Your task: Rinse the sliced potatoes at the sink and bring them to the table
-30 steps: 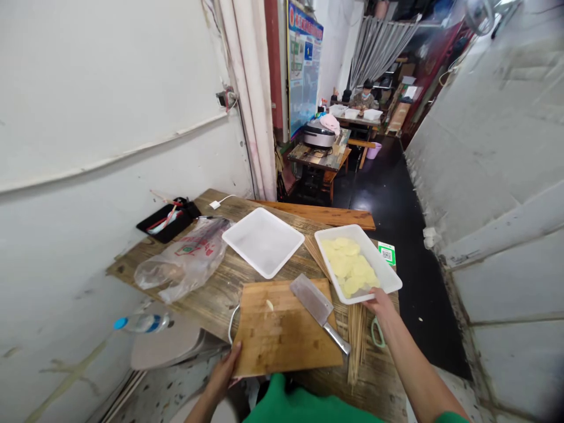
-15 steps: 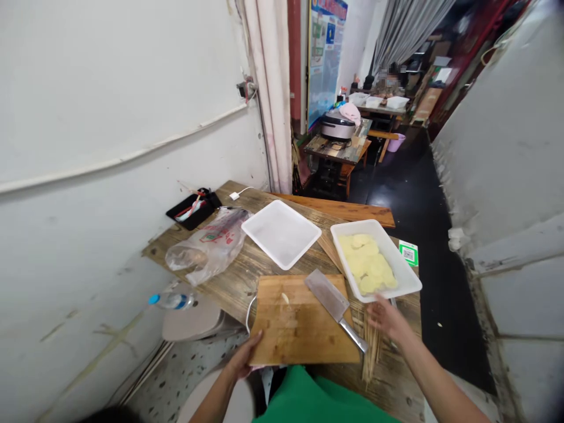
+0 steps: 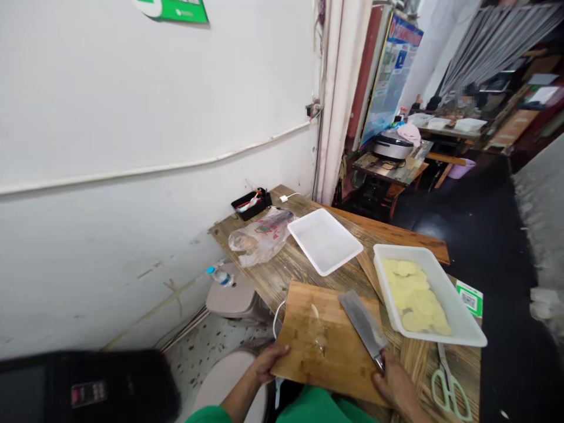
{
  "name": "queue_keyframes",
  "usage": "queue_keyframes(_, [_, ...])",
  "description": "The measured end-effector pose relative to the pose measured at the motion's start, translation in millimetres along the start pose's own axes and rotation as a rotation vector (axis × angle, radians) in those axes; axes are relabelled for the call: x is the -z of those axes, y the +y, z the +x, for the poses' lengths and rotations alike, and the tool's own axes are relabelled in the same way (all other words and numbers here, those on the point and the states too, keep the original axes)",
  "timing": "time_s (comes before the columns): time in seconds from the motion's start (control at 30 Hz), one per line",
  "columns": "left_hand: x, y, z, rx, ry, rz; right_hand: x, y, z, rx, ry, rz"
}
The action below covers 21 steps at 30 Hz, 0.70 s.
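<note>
My left hand (image 3: 269, 359) grips the left edge of a wooden cutting board (image 3: 304, 335), thumb on top. My right hand (image 3: 396, 379) is closed at the board's right edge, with the cleaver's handle end against its fingers. The cleaver (image 3: 363, 320) lies slanted across the board, blade pointing away from me. A small pale sliver (image 3: 315, 311) and wet marks are on the board. Beyond my right hand stands a white plastic tub (image 3: 462, 320) holding several thin pale-yellow slices (image 3: 414, 291). Thin wooden skewers (image 3: 415, 358) lie beside the right hand, partly hidden.
Scissors (image 3: 448, 385) with pale green handles lie at right. A second white tub (image 3: 326, 244), a plastic bag (image 3: 264, 238) and a black box (image 3: 252, 204) are on the table. A bottle (image 3: 221, 276) rests on a stool at left. Another person (image 3: 462, 106) sits far back.
My right hand has moved from beside the tub of slices to the board's right edge and cleaver handle. The view has swung left, and the scissors now show. My left hand still holds the board.
</note>
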State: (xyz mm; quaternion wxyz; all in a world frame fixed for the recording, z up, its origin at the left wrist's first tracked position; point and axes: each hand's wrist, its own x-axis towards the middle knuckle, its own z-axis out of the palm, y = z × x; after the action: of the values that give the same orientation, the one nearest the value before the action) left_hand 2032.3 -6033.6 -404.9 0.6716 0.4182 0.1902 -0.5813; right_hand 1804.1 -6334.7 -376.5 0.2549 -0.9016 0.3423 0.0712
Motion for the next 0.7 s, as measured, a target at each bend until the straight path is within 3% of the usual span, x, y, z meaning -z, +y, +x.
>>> queue_keyframes(0.17, [28, -13, -24, -0.036, 0.046, -0.058, 3, -4, -4, 0.054, 0.028, 0.019])
queue_keyframes(0.47, [95, -39, -97, -0.194, 0.429, -0.241, -8, -34, 12, 0.157, -0.004, 0.09])
queue_keyframes(0.57, [103, -38, -100, -0.282, 0.501, -0.301, -15, -47, 21, 0.214, -0.036, 0.083])
queue_keyframes(0.7, [104, -27, -80, -0.384, 0.544, -0.376, -21, -69, 36, 0.279, -0.083, 0.026])
